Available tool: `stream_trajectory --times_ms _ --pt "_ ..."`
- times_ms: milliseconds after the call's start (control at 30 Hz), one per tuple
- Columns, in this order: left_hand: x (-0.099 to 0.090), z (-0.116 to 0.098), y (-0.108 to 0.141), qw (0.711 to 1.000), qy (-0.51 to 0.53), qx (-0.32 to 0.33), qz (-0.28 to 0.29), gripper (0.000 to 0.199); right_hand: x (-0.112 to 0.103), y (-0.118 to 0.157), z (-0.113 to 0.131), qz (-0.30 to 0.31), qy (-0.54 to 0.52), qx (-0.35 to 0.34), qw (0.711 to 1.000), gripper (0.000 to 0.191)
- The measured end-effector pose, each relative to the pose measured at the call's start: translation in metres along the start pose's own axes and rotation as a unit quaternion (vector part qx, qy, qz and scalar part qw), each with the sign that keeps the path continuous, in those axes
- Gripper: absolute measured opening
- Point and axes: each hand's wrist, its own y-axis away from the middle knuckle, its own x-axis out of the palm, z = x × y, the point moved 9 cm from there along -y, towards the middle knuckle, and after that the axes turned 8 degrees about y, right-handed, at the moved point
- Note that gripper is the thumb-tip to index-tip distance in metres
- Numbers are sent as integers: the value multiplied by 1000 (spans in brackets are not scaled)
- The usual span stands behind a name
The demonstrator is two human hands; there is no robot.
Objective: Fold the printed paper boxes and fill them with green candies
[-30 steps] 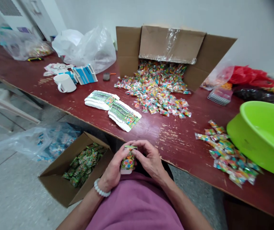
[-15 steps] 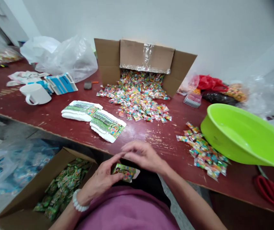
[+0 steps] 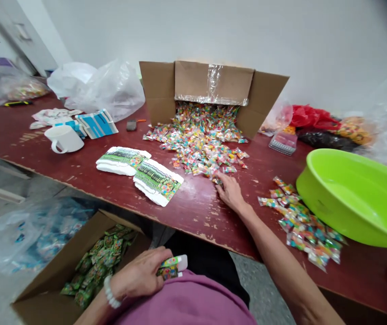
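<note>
Low at the table's front edge, my left hand (image 3: 142, 273) is closed around a small green printed carton (image 3: 169, 269), whose white end flap stands open on the right. My right hand (image 3: 230, 192) reaches over the table to the near edge of a heap of clear-wrapped candy packets (image 3: 203, 149). Its fingers are curled down on a candy packet (image 3: 216, 181), partly hidden under them. The heap spills from a cardboard box (image 3: 213, 81) lying on its side. Left of my right hand lie two stacks of flat green cartons, a nearer stack (image 3: 157, 180) and a farther stack (image 3: 123, 159).
A green basin (image 3: 349, 207) stands at the right beside loose candy packets (image 3: 301, 225). Below the table at left, a carton (image 3: 44, 275) holds filled green boxes (image 3: 101, 257). A white mug (image 3: 65, 139), blue-and-white cards (image 3: 97, 124) and plastic bags (image 3: 112, 90) lie at left.
My right hand has left the small carton and moved forward to the candy heap. My left hand keeps the carton, now lower and nearer my body. The view has shifted slightly.
</note>
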Motion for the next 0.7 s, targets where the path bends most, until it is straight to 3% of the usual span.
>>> stream_trajectory --times_ms 67,133,267,400,467,600,700 --pt "-2 -4 -8 1000 15 -12 -11 34 3 11 18 -12 -30 -34 999 41" --pt "-2 -4 -14 994 100 -26 -19 37 -3 16 23 -38 -55 -41 997 36" --pt "-2 -10 -16 955 294 -4 -41 36 -21 18 9 -83 -102 -15 991 23" --pt "-3 -15 -16 925 369 15 -86 42 -34 21 -5 -110 -163 42 980 20" --pt "-1 -16 -17 918 385 10 -96 43 -40 26 0 -108 -200 64 972 27" --pt "1 -25 -19 925 368 7 -94 33 -47 46 53 -8 -311 46 949 25" --pt "-1 -42 -19 929 360 41 -79 31 -51 67 115 99 -341 -51 934 11"
